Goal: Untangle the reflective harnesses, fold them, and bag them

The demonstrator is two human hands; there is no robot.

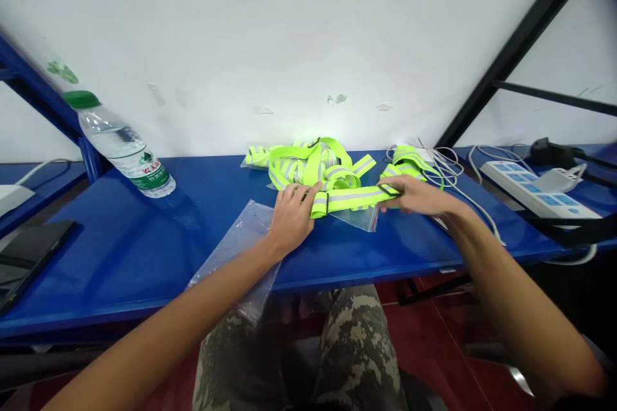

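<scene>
Crosswise on the blue tabletop, with the wall rising behind it, the layout runs left to right. A clear plastic bag lies slantwise under the left forearm, its lower corner hanging past the near edge. Just beyond the hands, close to the wall, sits a loose heap of reflective webbing, all loops and curls. A smaller bundle of the same stuff lies behind the right hand, beside white cables.

Nearest the person is the held strap, yellow-green with a grey stripe, spanning the gap between the hands on the near side of the heap. Its long axis runs sideways, the right end a little farther from the person than the left, and it looks fairly flat and straight. The left hand has its fingers closed over the left end; the right hand pinches the right end. Neither is nearer: each is touching its own end.

Smallest are two dark sliders, one just beside the left fingertips, the other at the right fingers.
</scene>
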